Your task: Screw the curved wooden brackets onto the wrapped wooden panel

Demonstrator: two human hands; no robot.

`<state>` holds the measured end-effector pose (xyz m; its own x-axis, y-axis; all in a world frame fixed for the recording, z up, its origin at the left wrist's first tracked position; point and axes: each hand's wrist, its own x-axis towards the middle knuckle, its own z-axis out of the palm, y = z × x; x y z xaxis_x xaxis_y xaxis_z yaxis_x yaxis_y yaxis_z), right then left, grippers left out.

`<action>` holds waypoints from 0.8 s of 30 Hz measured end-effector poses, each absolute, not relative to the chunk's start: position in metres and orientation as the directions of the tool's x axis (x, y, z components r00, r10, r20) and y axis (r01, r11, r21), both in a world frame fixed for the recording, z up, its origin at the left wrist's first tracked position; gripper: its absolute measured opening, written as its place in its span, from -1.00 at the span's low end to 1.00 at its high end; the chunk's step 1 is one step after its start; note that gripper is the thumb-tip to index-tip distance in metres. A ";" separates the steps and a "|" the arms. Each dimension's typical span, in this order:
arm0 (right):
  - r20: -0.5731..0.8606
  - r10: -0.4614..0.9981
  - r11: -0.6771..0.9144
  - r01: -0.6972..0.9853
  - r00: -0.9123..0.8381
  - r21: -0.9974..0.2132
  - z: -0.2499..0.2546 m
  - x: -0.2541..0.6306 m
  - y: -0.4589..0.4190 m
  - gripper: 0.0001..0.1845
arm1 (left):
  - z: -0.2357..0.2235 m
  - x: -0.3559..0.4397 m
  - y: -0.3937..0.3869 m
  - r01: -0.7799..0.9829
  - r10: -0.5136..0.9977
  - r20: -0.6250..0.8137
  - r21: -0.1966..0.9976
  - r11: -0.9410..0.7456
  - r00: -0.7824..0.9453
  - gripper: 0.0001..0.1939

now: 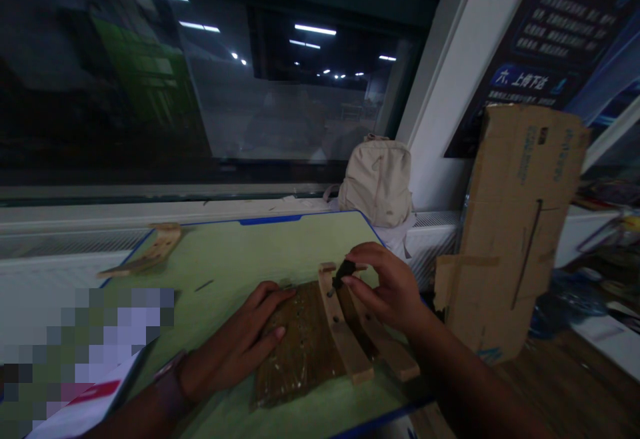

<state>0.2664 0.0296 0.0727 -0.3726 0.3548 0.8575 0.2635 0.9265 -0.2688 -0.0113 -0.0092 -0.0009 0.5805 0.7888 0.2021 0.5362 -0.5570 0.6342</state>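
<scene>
A brown wooden board (300,352) with small holes lies on the green mat (240,259). Two pale wooden strips (345,339) lie across its right part. My left hand (245,342) rests flat on the board's left side, fingers stretched out. My right hand (387,282) hovers over the far end of the strips, its fingers pinched on a small black tool (344,271) whose tip points down at the nearer strip.
Another pale wooden piece (150,252) lies at the mat's far left corner. A beige bag (377,182) sits on the sill behind the table. A tall cardboard box (510,225) stands to the right. White paper (85,405) lies at the near left.
</scene>
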 end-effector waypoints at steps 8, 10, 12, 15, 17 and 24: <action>0.828 0.387 0.919 0.240 -0.406 -0.312 0.068 0.263 0.023 -0.71 | 0.000 -0.010 -0.010 0.539 0.788 0.200 0.631 -0.558 0.582 -0.50; 0.827 0.423 0.906 0.172 -0.371 -0.387 0.062 0.262 0.024 -0.68 | -0.002 -0.011 -0.010 0.543 0.792 0.203 0.629 -0.557 0.576 -0.50; 0.837 0.448 0.894 0.154 -0.313 -0.421 0.058 0.262 0.026 -0.66 | -0.003 -0.011 -0.009 0.548 0.797 0.207 0.627 -0.553 0.568 -0.50; 0.876 0.384 0.915 0.247 -0.292 -0.319 0.059 0.264 0.029 -0.69 | -0.002 -0.010 -0.009 0.550 0.796 0.209 0.624 -0.555 0.568 -0.51; 0.888 0.339 0.922 0.299 -0.310 -0.247 0.064 0.265 0.030 -0.72 | 0.000 -0.009 -0.009 0.551 0.795 0.206 0.622 -0.557 0.571 -0.51; 0.830 0.367 0.930 0.166 -0.419 -0.328 0.067 0.263 0.026 -0.63 | 0.003 -0.007 -0.008 0.551 0.795 0.206 0.621 -0.557 0.571 -0.49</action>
<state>0.2626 0.0259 0.0671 -0.4189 0.3673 0.8304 0.1657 0.9301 -0.3278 -0.0074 -0.0079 0.0032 0.5711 0.7947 0.2059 0.5512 -0.5571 0.6212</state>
